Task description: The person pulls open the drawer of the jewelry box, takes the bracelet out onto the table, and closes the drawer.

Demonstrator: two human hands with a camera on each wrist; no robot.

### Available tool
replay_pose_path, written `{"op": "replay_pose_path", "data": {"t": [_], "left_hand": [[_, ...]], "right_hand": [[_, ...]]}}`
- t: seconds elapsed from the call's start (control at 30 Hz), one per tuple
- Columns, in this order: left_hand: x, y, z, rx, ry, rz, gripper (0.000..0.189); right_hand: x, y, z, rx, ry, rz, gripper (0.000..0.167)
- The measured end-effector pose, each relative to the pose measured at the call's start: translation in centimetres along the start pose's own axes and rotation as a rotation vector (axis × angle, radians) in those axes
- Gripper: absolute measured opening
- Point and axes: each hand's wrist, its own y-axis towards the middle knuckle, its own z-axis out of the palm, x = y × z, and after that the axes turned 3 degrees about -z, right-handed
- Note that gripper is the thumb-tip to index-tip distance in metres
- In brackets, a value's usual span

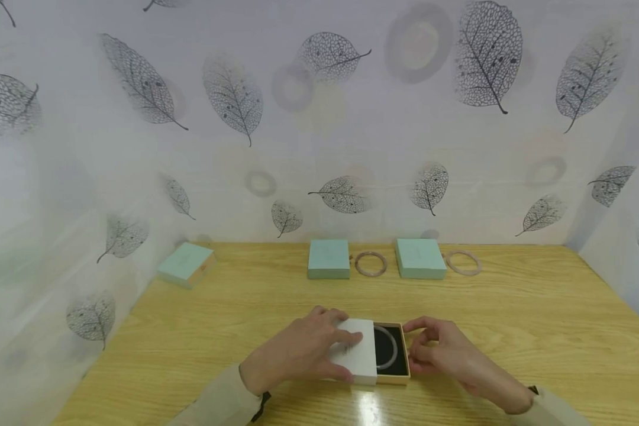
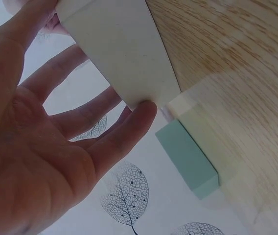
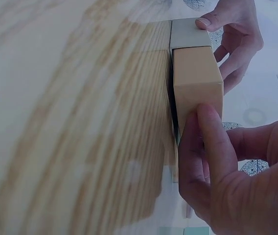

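Observation:
A pale slide-out jewelry box lies on the table in front of me, its white sleeve (image 1: 363,355) on the left and its tan drawer (image 1: 392,379) partly out on the right. A grey bangle (image 1: 394,349) sits on the drawer's black lining (image 1: 400,343), its left part hidden under the sleeve. My left hand (image 1: 309,346) grips the sleeve, thumb at the near edge and other fingers over the top and far side. At the drawer's outer end, my right hand (image 1: 449,352) has curled fingers, the fingertips (image 3: 207,111) pinched together at the end face.
Along the back of the wooden table (image 1: 255,296) stand two mint-green boxes, one in the middle (image 1: 328,258) and one farther right (image 1: 419,258). Right of each lies a bangle, one brownish (image 1: 371,273), one pale pink (image 1: 464,272). Another green box (image 1: 183,262) is at the back left corner.

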Motion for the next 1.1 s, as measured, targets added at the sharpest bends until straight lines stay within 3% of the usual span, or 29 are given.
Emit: {"op": "replay_pose_path", "data": {"t": [1.1], "left_hand": [[0.13,0.07,0.12,-0.012,0.004,0.014,0.063]], "right_hand": [[-0.49,-0.80,-0.85,-0.011,0.019,-0.003,0.043]]}}
